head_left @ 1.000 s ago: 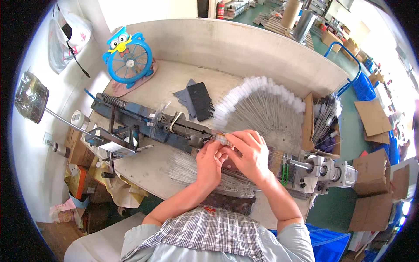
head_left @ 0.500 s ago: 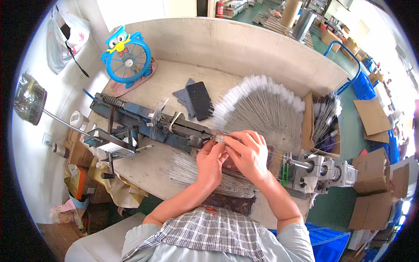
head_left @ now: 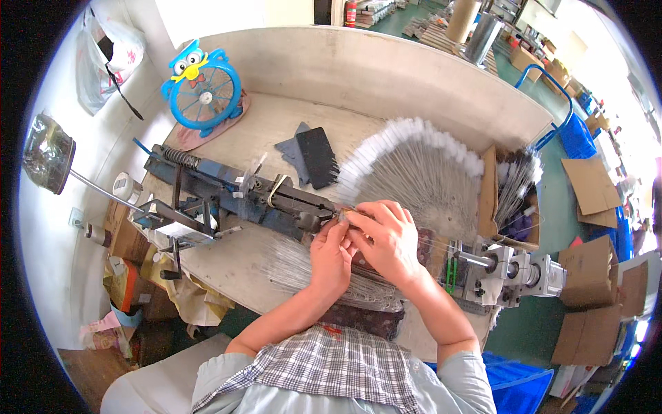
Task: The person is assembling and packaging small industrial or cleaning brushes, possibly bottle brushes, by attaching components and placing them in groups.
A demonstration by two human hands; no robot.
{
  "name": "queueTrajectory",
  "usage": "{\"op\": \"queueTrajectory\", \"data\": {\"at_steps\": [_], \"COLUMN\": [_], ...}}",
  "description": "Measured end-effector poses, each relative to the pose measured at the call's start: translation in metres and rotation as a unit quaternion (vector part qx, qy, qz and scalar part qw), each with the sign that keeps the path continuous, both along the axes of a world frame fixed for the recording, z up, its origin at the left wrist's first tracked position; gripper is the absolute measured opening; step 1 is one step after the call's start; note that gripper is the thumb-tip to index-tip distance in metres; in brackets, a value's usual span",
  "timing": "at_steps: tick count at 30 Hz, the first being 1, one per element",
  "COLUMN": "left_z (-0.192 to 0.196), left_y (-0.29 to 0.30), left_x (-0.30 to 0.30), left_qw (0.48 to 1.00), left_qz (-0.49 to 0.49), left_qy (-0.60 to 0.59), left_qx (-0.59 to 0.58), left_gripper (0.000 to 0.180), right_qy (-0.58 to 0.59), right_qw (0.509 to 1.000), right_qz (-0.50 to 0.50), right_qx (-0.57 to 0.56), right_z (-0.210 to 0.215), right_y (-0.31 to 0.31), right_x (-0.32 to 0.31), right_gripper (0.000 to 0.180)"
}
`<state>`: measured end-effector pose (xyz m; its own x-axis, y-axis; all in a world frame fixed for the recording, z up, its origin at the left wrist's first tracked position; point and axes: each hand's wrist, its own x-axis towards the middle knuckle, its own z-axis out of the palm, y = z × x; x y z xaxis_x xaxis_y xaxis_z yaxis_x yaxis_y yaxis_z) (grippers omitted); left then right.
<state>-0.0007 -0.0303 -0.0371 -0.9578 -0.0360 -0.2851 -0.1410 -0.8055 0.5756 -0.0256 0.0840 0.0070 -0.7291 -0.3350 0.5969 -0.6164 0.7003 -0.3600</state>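
My left hand [head_left: 331,257] and my right hand [head_left: 386,238] meet fingertip to fingertip at the right end of a long dark metal machine [head_left: 258,193]. Both are closed in a pinch around a small pale piece, too small and too covered by fingers to name. A bundle of thin wire rods [head_left: 293,269] lies below my left hand, partly hidden by it. Beyond my right hand, thin wire-stemmed brushes [head_left: 414,162] with white bristle tips are fanned out on the table.
A motor-like metal unit [head_left: 510,274] stands at the right table edge. Near it, a cardboard box [head_left: 488,196] holds more wire-stemmed brushes. A black brush-edged pad [head_left: 317,159] and a blue cartoon fan [head_left: 205,98] stand farther back. A lamp [head_left: 48,155] reaches in from the left.
My right hand has shifted slightly left and up, its fingers closing nearer to the left fingertips. The pale piece between them is now more covered. My left hand stays nearly in place.
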Motion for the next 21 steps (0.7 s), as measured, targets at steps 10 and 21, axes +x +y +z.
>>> {"op": "queueTrajectory", "data": {"at_steps": [10,21], "left_z": [-0.0002,0.0021], "left_y": [-0.0038,-0.0003], "left_x": [0.0020,0.0016], "left_qw": [0.999,1.000], "left_qz": [0.002,0.000], "left_qy": [-0.015,0.009], "left_qx": [0.036,-0.004], "left_gripper": [0.014,0.005], "right_qy": [0.013,0.024], "right_qw": [0.999,1.000], "right_qz": [-0.036,-0.012], "right_qx": [-0.025,-0.001], "right_z": [-0.0027,-0.0049], "right_y": [0.0006,0.0098], "right_x": [0.0032,0.0030], "right_gripper": [0.031,0.024]}}
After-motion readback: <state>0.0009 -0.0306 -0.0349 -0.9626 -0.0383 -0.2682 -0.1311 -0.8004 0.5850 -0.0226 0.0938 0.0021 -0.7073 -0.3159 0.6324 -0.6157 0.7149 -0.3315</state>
